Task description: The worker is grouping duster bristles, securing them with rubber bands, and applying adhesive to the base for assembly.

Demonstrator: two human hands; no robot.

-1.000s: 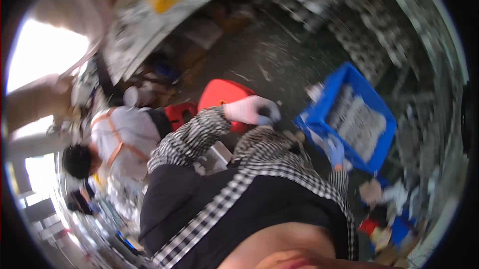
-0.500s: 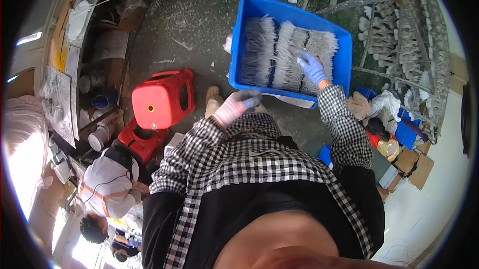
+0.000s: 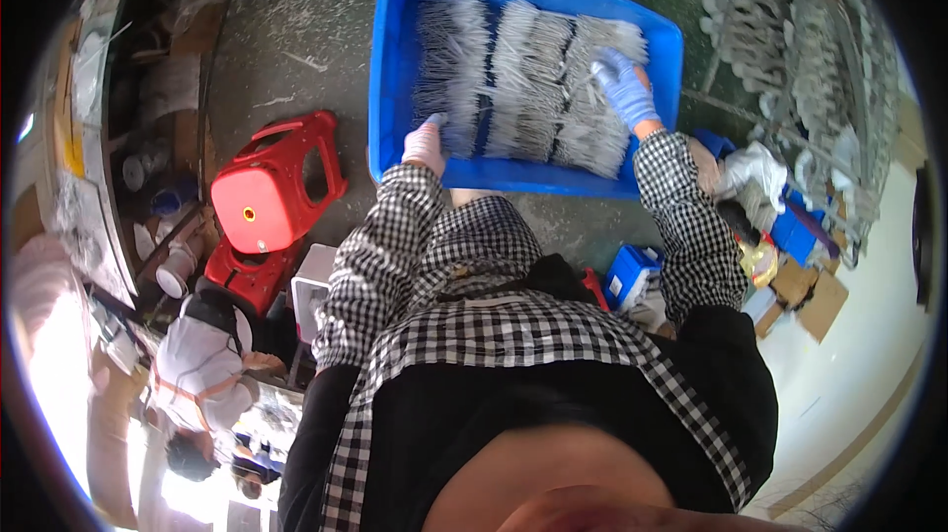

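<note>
A large blue plastic tub (image 3: pixel 553 177) stands in front of me, holding rows of greyish-white bristly pieces (image 3: pixel 523 78) packed side by side. My left hand (image 3: pixel 425 147), in a pale glove with blue-grey fingertips, is at the tub's near left rim, its fingers hooked over the edge. Over the row farthest right lies my right hand (image 3: pixel 626 88) in a light blue glove. Its fingers are stretched out on the bristly tips, and nothing shows in its grip.
Stacked red plastic stools (image 3: pixel 259 208) stand at left, beside a cluttered shelf unit (image 3: pixel 118 127). A seated person (image 3: pixel 202 364) works at lower left. Racks of white bristly pieces (image 3: pixel 765 48) line the right, above cardboard (image 3: pixel 828 305) and cloths. A small blue box (image 3: pixel 632 273) lies near my right elbow.
My left hand has moved forward and left from near my lap onto the tub's rim. The tub now appears higher and farther left in view. My right hand stays over the bristly pieces.
</note>
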